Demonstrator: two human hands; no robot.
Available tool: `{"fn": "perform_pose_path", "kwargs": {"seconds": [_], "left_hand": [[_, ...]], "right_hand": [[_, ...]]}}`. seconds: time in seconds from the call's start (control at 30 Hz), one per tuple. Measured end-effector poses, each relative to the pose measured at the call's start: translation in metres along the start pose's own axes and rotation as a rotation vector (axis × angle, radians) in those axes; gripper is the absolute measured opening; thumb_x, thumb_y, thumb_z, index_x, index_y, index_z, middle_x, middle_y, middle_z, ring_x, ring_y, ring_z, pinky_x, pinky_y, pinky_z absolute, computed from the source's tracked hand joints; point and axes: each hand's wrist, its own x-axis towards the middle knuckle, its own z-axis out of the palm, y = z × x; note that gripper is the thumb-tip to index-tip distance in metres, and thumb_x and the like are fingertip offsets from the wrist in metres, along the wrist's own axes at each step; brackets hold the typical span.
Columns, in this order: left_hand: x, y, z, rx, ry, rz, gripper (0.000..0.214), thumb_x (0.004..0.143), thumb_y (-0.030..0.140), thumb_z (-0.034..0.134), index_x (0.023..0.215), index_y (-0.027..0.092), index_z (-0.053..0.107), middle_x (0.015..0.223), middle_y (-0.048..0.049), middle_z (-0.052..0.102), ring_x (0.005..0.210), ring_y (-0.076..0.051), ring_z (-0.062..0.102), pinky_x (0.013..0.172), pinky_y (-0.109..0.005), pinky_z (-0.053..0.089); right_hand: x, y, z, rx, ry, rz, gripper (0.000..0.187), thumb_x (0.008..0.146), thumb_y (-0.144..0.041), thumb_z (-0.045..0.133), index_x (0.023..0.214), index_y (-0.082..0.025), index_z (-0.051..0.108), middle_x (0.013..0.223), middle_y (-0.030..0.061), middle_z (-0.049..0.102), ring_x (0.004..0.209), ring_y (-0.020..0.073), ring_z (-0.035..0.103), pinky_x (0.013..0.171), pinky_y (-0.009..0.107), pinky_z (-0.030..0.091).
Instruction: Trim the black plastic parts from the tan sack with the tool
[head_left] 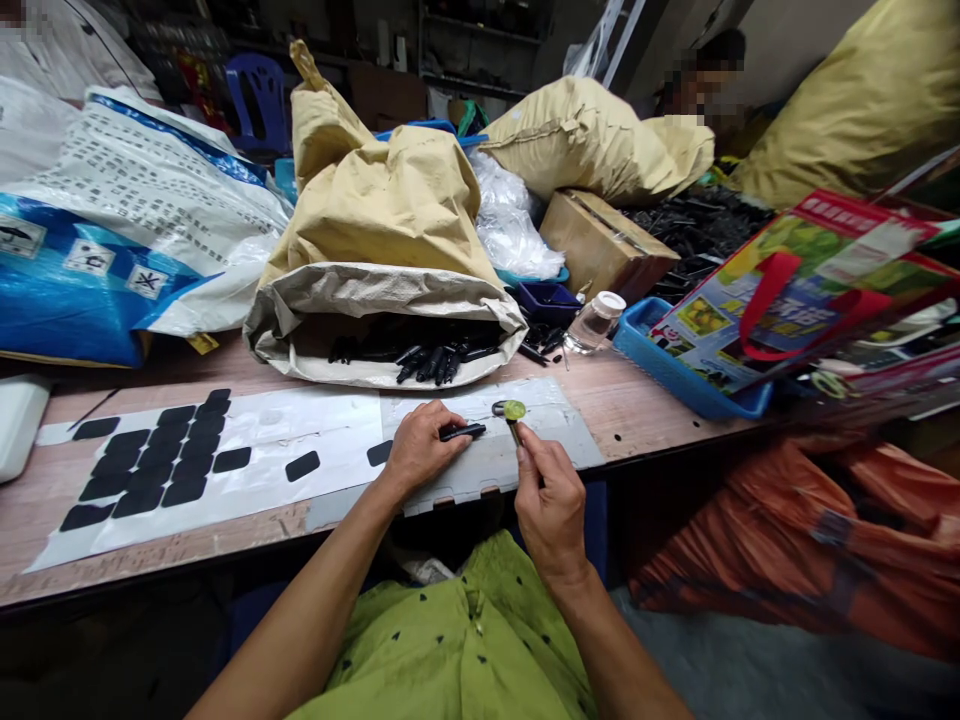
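My left hand (420,447) is closed on a small black stick-shaped part (463,432), pressing it down on the grey sheet (487,465) at the table's front edge. Just to its right, my right hand (551,500) pinches a thin tool (516,432) whose tip carries a round yellow-green piece (513,409) beside a small grey oval. The tool's tip sits right next to the end of the black part. Behind both hands lies an open tan paper sack (375,290) with several more black parts (431,360) spilling from its mouth.
A white sheet (247,450) with several black rounded pads (161,455) lies to the left. A blue tray (675,375) with a printed bag, a small clear jar (595,320), a cardboard box (600,245) and more sacks crowd the back and right. A person sits behind the far sacks.
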Motion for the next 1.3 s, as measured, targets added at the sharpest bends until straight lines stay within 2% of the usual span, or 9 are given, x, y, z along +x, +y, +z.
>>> {"fn": "perform_pose_path", "kwargs": {"seconds": [0.23,0.47,0.77,1.13,1.2,1.3], "left_hand": [[0.000,0.005,-0.002,0.038,-0.026,-0.019,0.016,0.079,0.022,0.078,0.094,0.024,0.074,0.088,-0.0010,0.067,0.091,-0.022,0.060,0.082,-0.035,0.044],[0.000,0.005,-0.002,0.049,-0.040,-0.016,0.016,0.079,0.022,0.077,0.095,0.024,0.074,0.088,-0.0012,0.068,0.091,-0.023,0.060,0.082,-0.035,0.044],[-0.001,0.005,-0.003,0.028,-0.036,0.027,0.016,0.080,0.019,0.076,0.095,0.023,0.070,0.098,-0.0009,0.071,0.097,-0.023,0.060,0.088,-0.037,0.044],[-0.002,0.006,-0.003,0.046,-0.040,0.035,0.011,0.085,0.025,0.074,0.095,0.025,0.072,0.097,-0.0001,0.072,0.094,-0.022,0.060,0.088,-0.037,0.043],[-0.002,0.005,-0.004,0.032,-0.044,0.032,0.008,0.086,0.027,0.073,0.094,0.025,0.073,0.096,0.0001,0.073,0.092,-0.022,0.060,0.087,-0.036,0.043],[-0.002,0.004,-0.004,0.018,-0.052,0.036,0.008,0.085,0.027,0.075,0.093,0.025,0.073,0.095,0.0002,0.073,0.092,-0.022,0.060,0.085,-0.036,0.043]], "right_hand": [[0.001,0.010,-0.007,-0.021,0.026,0.046,0.035,0.103,-0.025,0.049,0.131,-0.022,0.070,0.109,0.0114,0.073,0.103,0.0219,0.069,0.093,0.037,0.057],[-0.005,0.009,-0.002,0.012,-0.007,0.067,0.034,0.102,-0.022,0.049,0.130,-0.021,0.070,0.110,0.0109,0.073,0.104,0.0215,0.069,0.094,0.036,0.055],[-0.005,0.003,0.000,0.030,-0.094,0.085,0.034,0.102,-0.021,0.049,0.128,-0.021,0.071,0.114,0.0108,0.073,0.107,0.0210,0.069,0.096,0.035,0.056],[-0.008,0.002,-0.002,-0.007,-0.252,0.117,0.036,0.102,-0.021,0.047,0.128,-0.020,0.071,0.106,0.0098,0.073,0.099,0.0207,0.069,0.094,0.034,0.056],[-0.001,-0.003,-0.006,0.002,-0.243,0.111,0.035,0.101,-0.020,0.048,0.127,-0.021,0.072,0.105,0.0091,0.073,0.099,0.0204,0.069,0.092,0.034,0.056],[0.008,-0.012,-0.011,0.029,-0.131,0.059,0.035,0.102,-0.020,0.049,0.129,-0.020,0.071,0.108,0.0095,0.072,0.102,0.0199,0.069,0.094,0.032,0.055]]}}
